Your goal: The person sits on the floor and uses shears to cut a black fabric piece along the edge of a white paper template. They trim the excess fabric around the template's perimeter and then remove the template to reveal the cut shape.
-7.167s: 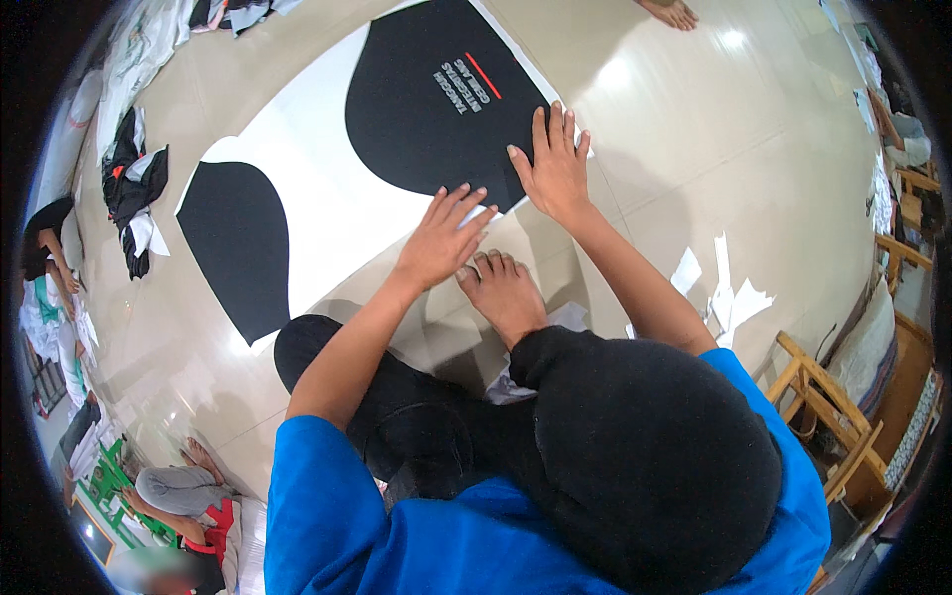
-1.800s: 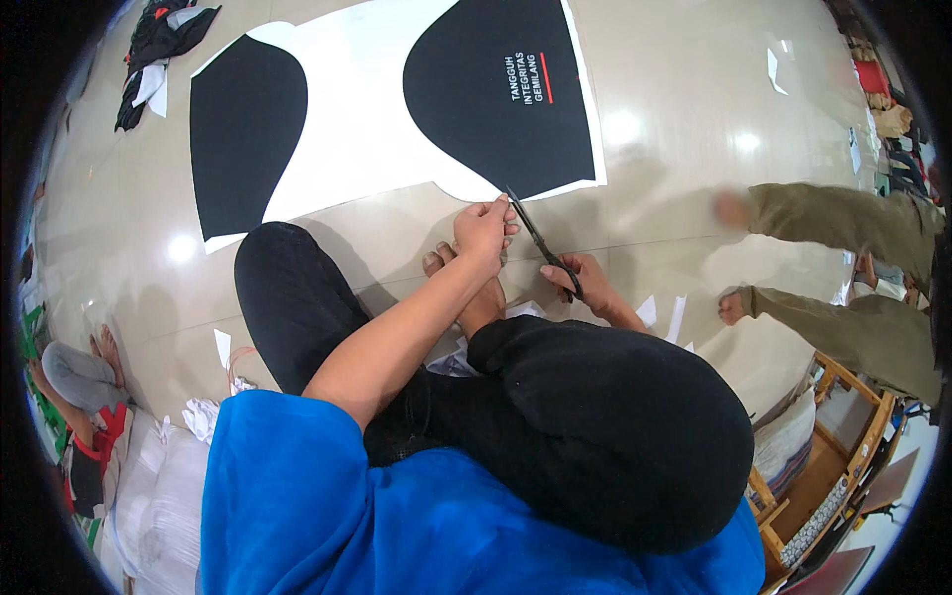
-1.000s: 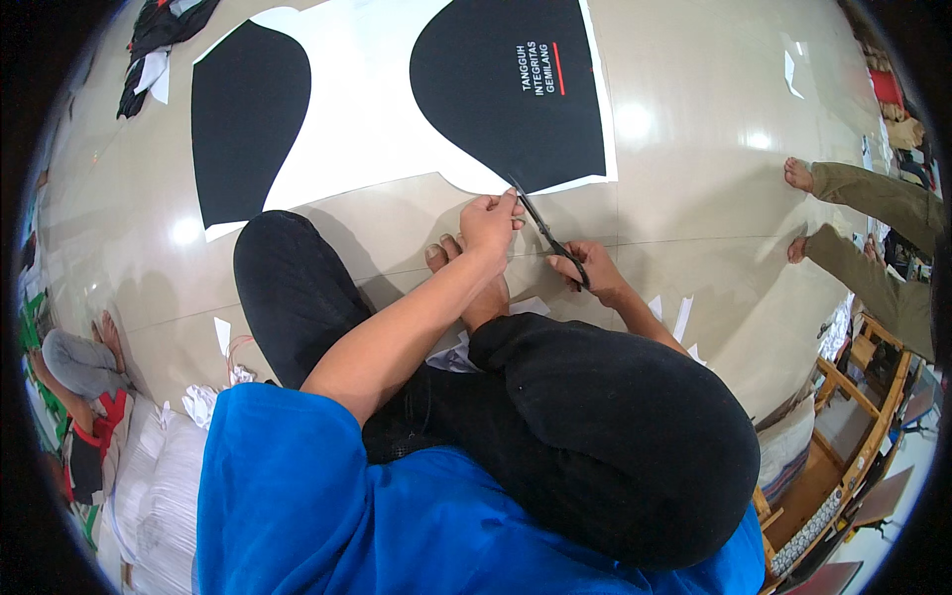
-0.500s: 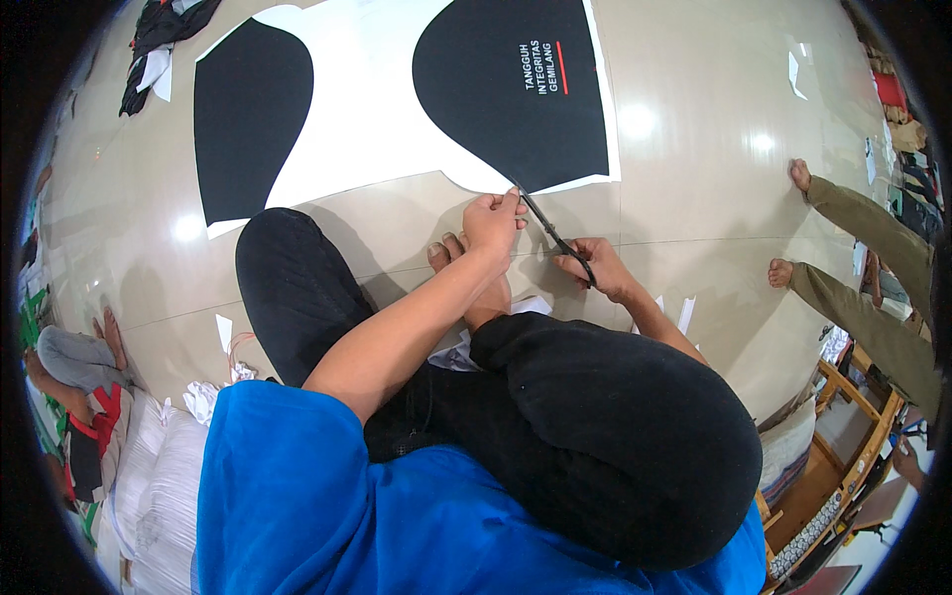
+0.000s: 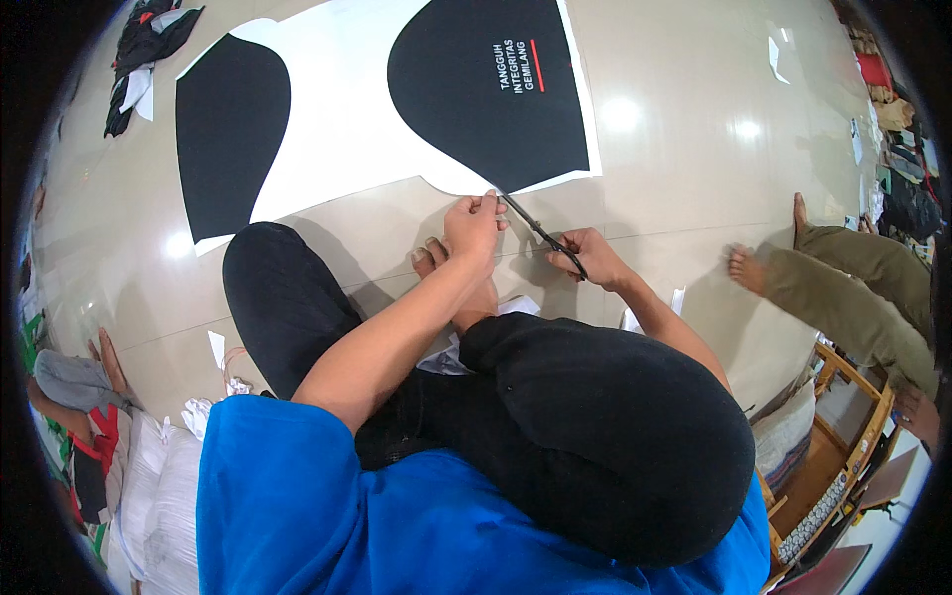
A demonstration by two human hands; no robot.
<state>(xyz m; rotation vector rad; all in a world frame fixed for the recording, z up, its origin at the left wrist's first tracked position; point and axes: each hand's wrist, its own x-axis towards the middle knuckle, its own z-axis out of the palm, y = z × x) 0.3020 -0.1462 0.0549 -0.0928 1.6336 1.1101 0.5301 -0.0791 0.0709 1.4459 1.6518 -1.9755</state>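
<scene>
Moved since the earliest frame: right hand (image 5: 593,260), off the printed sheet where it lay flat, now short of the near edge with scissors (image 5: 535,228) in its grasp; left hand (image 5: 471,226), now drawn to a pinch at that edge. White printed sheet (image 5: 337,119), paper or cloth not determinable: flat on the tiled floor (image 5: 674,149), ahead of both hands, long axis running left to right. Printed on it: small black panel (image 5: 233,129) at left; large black panel (image 5: 476,89) at right, with pale lettering and a red stripe (image 5: 536,66). Governing relation: left hand nearer, its thumb and fingertips together, apparently clamped on the near edge by the lower corner of the large panel; right hand farther back and to the right, fingers closed round the scissor handles. Scissors, dark: long axis slanting forward and leftward from the right hand, tips at the sheet's edge, just beside the left fingertips; gap between blades too fine to tell. Adjacent: wearer's bare foot (image 5: 428,258), just behind and left of the left hand. Well apart at right: co-worker's bare foot (image 5: 749,270), olive trouser legs (image 5: 843,288).
</scene>
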